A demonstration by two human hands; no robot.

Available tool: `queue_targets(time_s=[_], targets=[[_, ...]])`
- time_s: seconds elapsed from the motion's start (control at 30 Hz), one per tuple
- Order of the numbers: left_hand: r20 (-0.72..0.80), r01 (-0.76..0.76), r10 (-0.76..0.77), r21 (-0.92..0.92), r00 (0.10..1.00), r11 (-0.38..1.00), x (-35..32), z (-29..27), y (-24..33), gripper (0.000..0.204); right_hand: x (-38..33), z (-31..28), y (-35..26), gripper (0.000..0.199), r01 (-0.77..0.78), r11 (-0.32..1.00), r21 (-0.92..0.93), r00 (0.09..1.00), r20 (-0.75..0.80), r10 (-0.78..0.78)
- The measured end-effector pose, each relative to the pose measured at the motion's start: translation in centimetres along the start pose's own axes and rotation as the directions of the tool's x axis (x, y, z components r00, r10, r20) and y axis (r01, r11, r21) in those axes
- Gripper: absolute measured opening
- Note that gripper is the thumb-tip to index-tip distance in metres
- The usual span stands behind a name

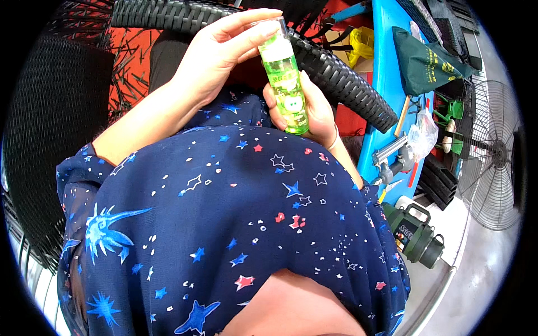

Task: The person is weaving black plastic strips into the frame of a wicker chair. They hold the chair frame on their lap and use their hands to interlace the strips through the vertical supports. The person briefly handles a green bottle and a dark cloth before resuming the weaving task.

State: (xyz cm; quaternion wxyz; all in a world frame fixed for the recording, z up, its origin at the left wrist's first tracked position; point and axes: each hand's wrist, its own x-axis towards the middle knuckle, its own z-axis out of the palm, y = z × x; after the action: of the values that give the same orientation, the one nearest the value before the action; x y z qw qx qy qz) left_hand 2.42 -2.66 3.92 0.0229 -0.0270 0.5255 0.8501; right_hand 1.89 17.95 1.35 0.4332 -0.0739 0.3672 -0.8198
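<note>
Both hands grasp one clear green bottle (286, 84), held upright in front of the chest. Right hand (314, 112) wraps the lower half from behind, thumb on the near left side. Left hand (221, 47) pinches the transparent cap at the top, fingers (252, 19) curled over it. Bottle holds green liquid with small white pieces. Just behind it: black wicker armrest (336, 73) of a chair with a red cushion (129, 56). Right of that, a blue stand (386, 61) with a green bag (426, 61). Far right, a floor fan (493, 162); nearer, a dark green lantern (417, 235).
</note>
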Motion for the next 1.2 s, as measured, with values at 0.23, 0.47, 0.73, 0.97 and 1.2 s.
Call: queue_targets(time_s=[0.23,0.47,0.73,0.97,1.2], targets=[[0.078,-0.087,0.094,-0.087,0.993,0.992,0.1,0.3,0.1,0.036,-0.3,0.7,0.1,0.049,0.223,0.838,-0.499,0.948,-0.09,-0.306],[0.075,-0.124,0.116,0.121,0.99,0.985,0.1,-0.4,0.4,0.035,-0.6,-0.1,-0.1,0.045,0.197,0.152,-0.968,0.767,0.055,-0.639],[0.25,-0.155,0.139,0.043,0.958,0.987,-0.2,-0.7,-0.2,0.037,-1.4,-1.0,-0.4,0.04,0.104,0.96,-0.262,0.991,-0.058,-0.123],[0.07,-0.024,0.015,0.134,0.997,0.991,0.2,-0.6,0.4,0.031,-0.3,0.1,0.3,0.043,0.178,0.716,-0.675,0.897,-0.187,-0.4],[0.186,-0.048,0.055,-0.038,0.981,0.998,-0.5,-0.3,-0.6,0.044,-1.0,-1.2,0.3,0.039,0.089,0.983,-0.159,0.994,-0.05,-0.098]])
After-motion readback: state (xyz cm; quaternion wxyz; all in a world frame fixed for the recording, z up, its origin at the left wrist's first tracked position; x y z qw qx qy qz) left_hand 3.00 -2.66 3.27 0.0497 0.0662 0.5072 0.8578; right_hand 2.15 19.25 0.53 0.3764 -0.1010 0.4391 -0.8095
